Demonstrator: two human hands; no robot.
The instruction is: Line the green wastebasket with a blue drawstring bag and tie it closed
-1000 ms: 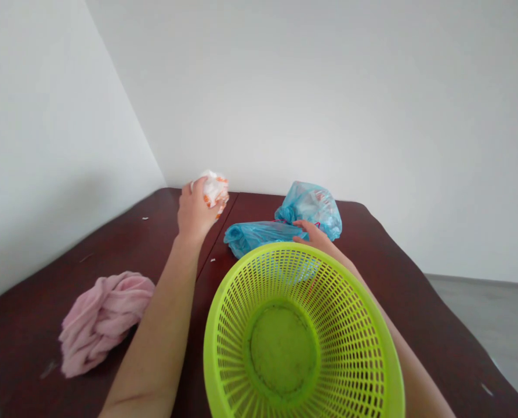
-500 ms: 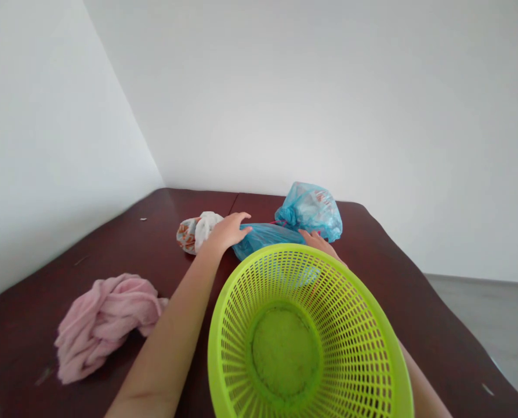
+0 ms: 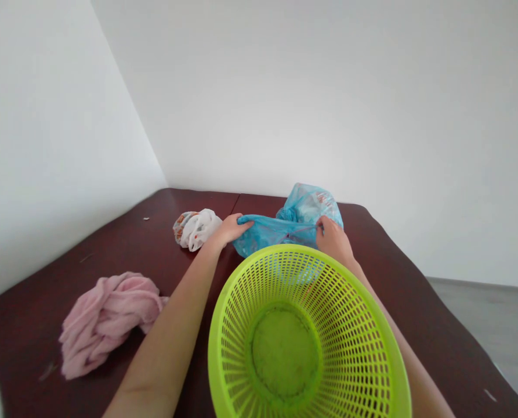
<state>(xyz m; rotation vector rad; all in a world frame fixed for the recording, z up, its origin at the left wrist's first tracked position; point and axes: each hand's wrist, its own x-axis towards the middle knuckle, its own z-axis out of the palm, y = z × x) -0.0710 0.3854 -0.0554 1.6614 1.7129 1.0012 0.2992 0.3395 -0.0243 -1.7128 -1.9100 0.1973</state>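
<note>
A thin blue plastic bag [image 3: 265,234] stretches between my two hands behind the basket. My left hand [image 3: 234,227] is closed on its left edge, thumb over the plastic. The right edge is pinched in the fingers of my right hand [image 3: 332,237]. In front, between my arms, a yellow-green plastic basket [image 3: 285,354] tilts its open side toward me, with nothing inside; it hides the lower part of the bag. Just left of my left hand lies a crumpled white plastic bag [image 3: 200,227] with an orange print.
A second, filled blue bag [image 3: 313,203] rests behind my right hand near the wall. A twisted pink cloth [image 3: 111,322] lies at the left on the dark red-brown table [image 3: 154,244]. White walls [image 3: 311,104] border the table at the back and left.
Both hands have closed on the edges of the blue bag, which was lying flat and is now raised and pulled taut. The basket and pink cloth have stayed in place.
</note>
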